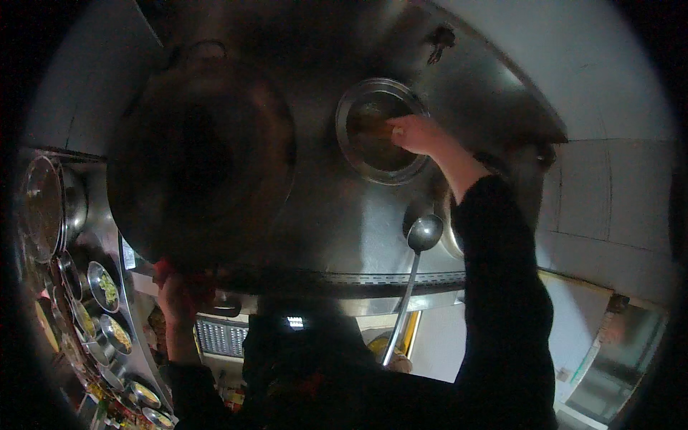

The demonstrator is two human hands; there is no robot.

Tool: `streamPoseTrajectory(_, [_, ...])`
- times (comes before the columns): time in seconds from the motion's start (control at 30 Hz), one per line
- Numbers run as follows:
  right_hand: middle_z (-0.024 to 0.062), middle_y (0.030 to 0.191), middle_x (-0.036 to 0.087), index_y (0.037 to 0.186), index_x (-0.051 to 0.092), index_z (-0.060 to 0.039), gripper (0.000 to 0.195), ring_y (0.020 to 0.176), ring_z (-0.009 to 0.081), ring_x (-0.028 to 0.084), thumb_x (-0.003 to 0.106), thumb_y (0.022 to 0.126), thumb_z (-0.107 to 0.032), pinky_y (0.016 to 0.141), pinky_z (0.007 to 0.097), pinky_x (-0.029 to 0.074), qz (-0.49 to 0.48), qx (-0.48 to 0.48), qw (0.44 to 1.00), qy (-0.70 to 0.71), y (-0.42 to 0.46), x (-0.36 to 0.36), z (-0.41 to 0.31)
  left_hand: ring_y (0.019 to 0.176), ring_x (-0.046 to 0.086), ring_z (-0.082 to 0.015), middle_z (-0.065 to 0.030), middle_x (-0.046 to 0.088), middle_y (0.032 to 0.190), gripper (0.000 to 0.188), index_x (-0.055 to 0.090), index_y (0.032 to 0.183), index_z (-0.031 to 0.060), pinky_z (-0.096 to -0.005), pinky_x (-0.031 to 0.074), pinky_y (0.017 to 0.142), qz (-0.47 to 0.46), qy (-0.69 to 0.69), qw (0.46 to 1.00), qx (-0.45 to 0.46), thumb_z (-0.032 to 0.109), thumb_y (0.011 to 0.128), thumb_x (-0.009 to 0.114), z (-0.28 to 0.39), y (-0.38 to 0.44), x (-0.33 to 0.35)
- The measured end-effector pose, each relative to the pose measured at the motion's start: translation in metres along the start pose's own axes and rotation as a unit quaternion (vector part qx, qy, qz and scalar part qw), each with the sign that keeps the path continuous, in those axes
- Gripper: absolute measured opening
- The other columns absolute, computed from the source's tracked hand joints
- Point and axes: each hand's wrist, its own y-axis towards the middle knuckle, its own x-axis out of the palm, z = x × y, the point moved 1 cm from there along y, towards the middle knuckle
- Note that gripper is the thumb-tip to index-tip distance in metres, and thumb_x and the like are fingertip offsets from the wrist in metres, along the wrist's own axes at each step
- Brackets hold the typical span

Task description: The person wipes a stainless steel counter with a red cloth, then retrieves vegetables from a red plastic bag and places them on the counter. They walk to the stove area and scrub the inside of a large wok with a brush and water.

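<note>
A large dark wok (pixel 252 215) takes up the left of the steel stove top, with a loop handle (pixel 207 45) at its far rim. At the wok's near rim, my left hand (pixel 177 295) is closed on a red cloth (pixel 201 287); the part of the rim under the cloth is hidden. My right hand (pixel 422 134) is over a round metal-rimmed pot (pixel 346 156) set in the stove top, its fingers curled. A brownish blur lies by the fingertips; whether it is a held thing or a reflection is unclear. A steel ladle (pixel 424 234) rests across the stove's front edge.
On the left, a side counter (pixel 142 322) holds a large metal pot (pixel 43 209) and several metal bowls of chopped food (pixel 107 290). A dark fitting (pixel 442 38) projects from the stove's back. Another round metal rim (pixel 452 236) is partly behind my right sleeve.
</note>
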Motion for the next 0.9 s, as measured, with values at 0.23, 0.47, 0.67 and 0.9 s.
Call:
streamPoseTrajectory(0.23, [0.0138, 0.119, 0.072, 0.123, 0.072, -0.0206, 0.036, 0.108, 0.0334, 0.069, 0.061, 0.095, -0.040, 0.091, 0.0474, 0.055, -0.098, 0.092, 0.991, 0.016, -0.010, 0.087, 0.059, 0.078, 0.066, -0.0320, -0.0135, 0.063, 0.095, 0.036, 0.051, 0.121, 0.0132, -0.0463, 0.057, 0.060, -0.032, -0.019, 0.998, -0.054, 0.025, 0.088, 0.058, 0.016, -0.008, 0.015])
streamPoseTrajectory(0.47, [0.0121, 0.101, 0.075, 0.139, 0.063, -0.0194, 0.044, 0.092, 0.0317, 0.071, 0.056, 0.097, -0.032, 0.080, 0.0439, 0.056, -0.037, 0.156, 0.911, 0.379, -0.057, -0.037, 0.011, 0.052, 0.053, -0.0246, -0.0070, 0.053, 0.071, 0.029, 0.055, 0.101, 0.0075, -0.0407, 0.048, 0.045, -0.005, 0.026, 1.000, 0.002, 0.032, 0.085, 0.061, 0.013, -0.013, 0.038])
streamPoseTrajectory(0.67, [0.0180, 0.104, 0.072, 0.141, 0.060, -0.0198, 0.048, 0.093, 0.0366, 0.069, 0.059, 0.093, -0.028, 0.083, 0.0486, 0.055, -0.080, -0.056, 0.994, 0.042, -0.063, -0.034, -0.031, 0.054, 0.056, -0.0258, -0.0061, 0.054, 0.070, 0.028, 0.058, 0.103, 0.0079, -0.0388, 0.048, 0.044, 0.022, -0.007, 0.999, 0.028, 0.030, 0.086, 0.063, 0.002, -0.007, 0.034])
streamPoseTrajectory(0.9, [0.0130, 0.108, 0.073, 0.130, 0.068, -0.0257, 0.039, 0.096, 0.0379, 0.069, 0.062, 0.092, -0.032, 0.084, 0.0500, 0.056, -0.166, 0.020, 0.983, -0.080, -0.098, -0.136, -0.022, 0.056, 0.060, -0.0252, -0.0060, 0.056, 0.070, 0.016, 0.057, 0.097, 0.0106, -0.0414, 0.049, 0.043, -0.006, -0.028, 0.999, 0.019, 0.023, 0.088, 0.059, 0.000, -0.003, 0.017])
